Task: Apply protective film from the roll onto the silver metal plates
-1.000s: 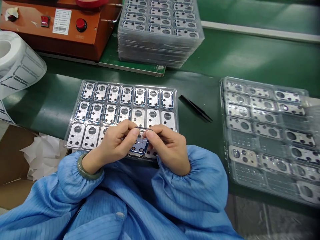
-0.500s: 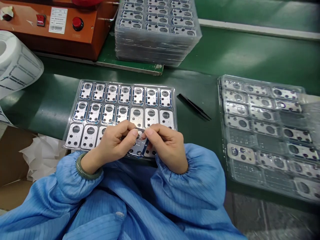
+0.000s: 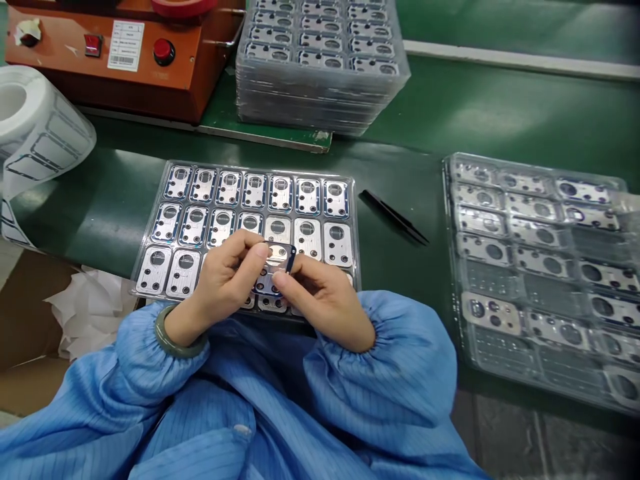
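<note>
Between my two hands is a small silver metal plate (image 3: pixel 278 256) with a large round hole and a dark blue edge. My left hand (image 3: pixel 226 279) pinches its left edge between thumb and index finger. On the right side, my right hand (image 3: pixel 327 299) grips it, the thumb across its front and the fingers behind. Both hands are over a clear plastic tray (image 3: pixel 357 223) with rows of similar plates; those in the top row have blue edges, while several lower ones look plain silver. My hands cover part of the lower rows.
Black tweezers (image 3: pixel 395 217) lie right of the tray. Another clear tray (image 3: pixel 547 290), partly filled with plates, is farther right. Stacked trays (image 3: pixel 320 93) stand behind, near an orange machine (image 3: pixel 100 60). At left are a label roll (image 3: pixel 50 127) and a cardboard box (image 3: pixel 30 327) with crumpled paper.
The plate has come up slightly and tilted, so more of its face shows. My right thumb has moved down and left across it. The whole view has shifted a little.
</note>
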`<move>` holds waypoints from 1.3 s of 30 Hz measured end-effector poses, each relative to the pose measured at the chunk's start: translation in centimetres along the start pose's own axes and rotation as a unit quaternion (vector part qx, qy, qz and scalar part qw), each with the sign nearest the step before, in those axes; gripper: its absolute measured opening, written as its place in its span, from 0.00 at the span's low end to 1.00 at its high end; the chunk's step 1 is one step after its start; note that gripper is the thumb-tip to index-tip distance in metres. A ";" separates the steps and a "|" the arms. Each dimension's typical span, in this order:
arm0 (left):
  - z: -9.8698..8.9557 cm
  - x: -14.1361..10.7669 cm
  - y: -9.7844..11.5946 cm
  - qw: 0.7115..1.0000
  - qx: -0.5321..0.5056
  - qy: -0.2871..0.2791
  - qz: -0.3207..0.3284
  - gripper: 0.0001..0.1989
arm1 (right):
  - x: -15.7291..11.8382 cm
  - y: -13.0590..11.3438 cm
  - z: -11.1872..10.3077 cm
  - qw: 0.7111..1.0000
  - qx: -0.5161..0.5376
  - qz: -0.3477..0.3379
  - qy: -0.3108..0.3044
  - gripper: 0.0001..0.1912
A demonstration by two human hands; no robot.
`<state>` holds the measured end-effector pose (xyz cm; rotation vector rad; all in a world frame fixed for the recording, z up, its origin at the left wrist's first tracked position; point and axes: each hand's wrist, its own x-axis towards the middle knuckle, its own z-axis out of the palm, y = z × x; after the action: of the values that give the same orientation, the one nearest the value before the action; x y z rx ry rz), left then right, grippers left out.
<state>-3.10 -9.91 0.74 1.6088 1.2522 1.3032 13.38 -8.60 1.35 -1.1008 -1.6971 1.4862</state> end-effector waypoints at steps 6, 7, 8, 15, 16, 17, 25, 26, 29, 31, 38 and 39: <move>-0.1 0.2 -0.2 0.998 -0.060 -0.029 -0.021 0.05 | 0.2 0.2 0.4 0.996 -0.070 -0.054 -0.001 0.13; -0.1 0.3 -0.2 0.998 -0.055 -0.028 -0.025 0.04 | 0.3 0.2 0.5 0.995 -0.076 -0.065 -0.004 0.13; -0.1 0.3 -0.2 0.998 -0.047 -0.026 -0.028 0.03 | 0.3 0.3 0.5 0.994 -0.081 -0.073 -0.006 0.13; -0.2 0.5 0.2 0.999 -0.031 -0.027 -0.024 0.06 | 0.4 0.5 0.6 0.988 -0.119 -0.098 -0.004 0.13; -0.2 0.6 0.2 0.999 -0.034 -0.031 -0.024 0.06 | 0.4 0.5 0.6 0.987 -0.123 -0.100 -0.005 0.13; -0.2 0.6 0.3 0.999 -0.035 -0.032 -0.025 0.07 | 0.4 0.5 0.6 0.986 -0.128 -0.103 -0.007 0.13; -0.4 0.7 0.2 0.999 -0.032 -0.018 -0.038 0.08 | 0.5 0.3 0.4 0.983 -0.144 -0.111 -0.012 0.14; -0.5 0.7 0.1 0.998 -0.041 -0.020 -0.039 0.08 | 0.4 0.3 0.4 0.985 -0.137 -0.105 -0.012 0.13; -0.7 0.4 -0.1 0.994 -0.085 -0.034 -0.052 0.09 | 0.3 0.0 0.2 0.991 -0.107 -0.077 -0.012 0.11; -0.7 0.2 -0.2 0.991 -0.113 -0.035 -0.067 0.09 | 0.2 0.0 0.2 0.995 -0.085 -0.050 -0.010 0.12; 0.0 0.4 -0.3 0.983 -0.092 0.066 -0.143 0.12 | 0.2 0.2 0.1 0.999 -0.036 -0.001 0.002 0.15; 0.0 0.4 -0.4 0.981 -0.094 0.083 -0.146 0.12 | 0.2 0.2 0.0 0.999 -0.031 0.003 -0.003 0.15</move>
<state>-3.14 -9.42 0.48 1.1537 1.3614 1.3431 13.28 -8.44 1.14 -1.1364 -1.7570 1.4505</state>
